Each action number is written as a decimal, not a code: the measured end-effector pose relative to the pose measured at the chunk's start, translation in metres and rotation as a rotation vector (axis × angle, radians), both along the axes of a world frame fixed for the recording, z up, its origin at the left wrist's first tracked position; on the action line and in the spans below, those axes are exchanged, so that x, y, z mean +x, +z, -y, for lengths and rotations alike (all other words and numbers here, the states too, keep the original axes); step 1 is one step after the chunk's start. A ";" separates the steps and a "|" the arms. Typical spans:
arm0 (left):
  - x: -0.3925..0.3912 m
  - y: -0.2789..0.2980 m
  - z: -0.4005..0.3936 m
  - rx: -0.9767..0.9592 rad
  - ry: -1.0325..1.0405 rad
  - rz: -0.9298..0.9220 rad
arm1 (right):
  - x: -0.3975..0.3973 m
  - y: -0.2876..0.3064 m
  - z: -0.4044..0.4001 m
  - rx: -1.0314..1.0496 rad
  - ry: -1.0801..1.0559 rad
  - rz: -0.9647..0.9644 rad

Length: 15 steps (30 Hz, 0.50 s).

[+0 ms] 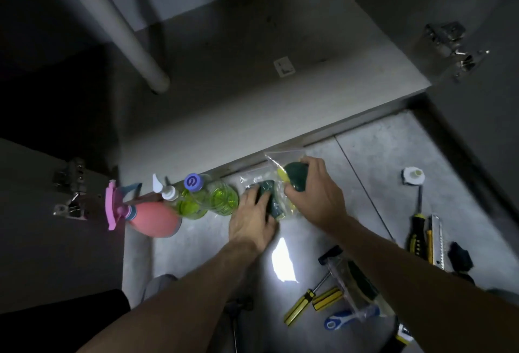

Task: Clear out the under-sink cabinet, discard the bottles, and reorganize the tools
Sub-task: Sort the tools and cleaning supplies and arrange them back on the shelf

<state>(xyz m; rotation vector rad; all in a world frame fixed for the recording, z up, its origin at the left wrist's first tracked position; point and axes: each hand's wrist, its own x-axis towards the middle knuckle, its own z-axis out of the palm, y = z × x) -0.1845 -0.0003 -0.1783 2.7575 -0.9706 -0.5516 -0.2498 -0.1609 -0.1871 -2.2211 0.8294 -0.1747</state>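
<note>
On the floor in front of the cabinet, my left hand (pixel 252 215) grips a green-and-yellow sponge (pixel 271 198) lying on a clear plastic bag (pixel 250 180). My right hand (pixel 317 192) grips a second green-and-yellow sponge (pixel 293 177) inside another clear bag (pixel 283 157). To the left stand a pink spray bottle (pixel 151 218), a pump bottle of green liquid (pixel 182 203) and a blue-capped green bottle (pixel 216 195). Tools lie at the right: yellow-and-black screwdrivers (pixel 317 302), a black-and-yellow screwdriver (pixel 417 229) and a utility knife (pixel 436 243).
The open cabinet floor (pixel 252 94) holds a white drain pipe (pixel 126 41) and a small white socket (pixel 284 66). Door hinges (pixel 449 43) flank the opening. A white plastic fitting (pixel 412 175), a bagged brush (pixel 356 285) and blue-handled scissors (pixel 337 321) lie on the grey floor.
</note>
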 end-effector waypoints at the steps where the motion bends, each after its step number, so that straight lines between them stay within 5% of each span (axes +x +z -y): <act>1: 0.000 -0.003 -0.003 0.050 -0.021 -0.024 | 0.007 -0.002 -0.003 -0.017 0.033 -0.011; 6: 0.003 -0.006 0.000 0.099 0.023 -0.099 | 0.022 -0.016 -0.012 -0.034 0.156 -0.102; 15: 0.009 -0.007 0.001 0.086 0.014 -0.094 | -0.005 -0.023 0.026 -0.210 -0.084 -0.176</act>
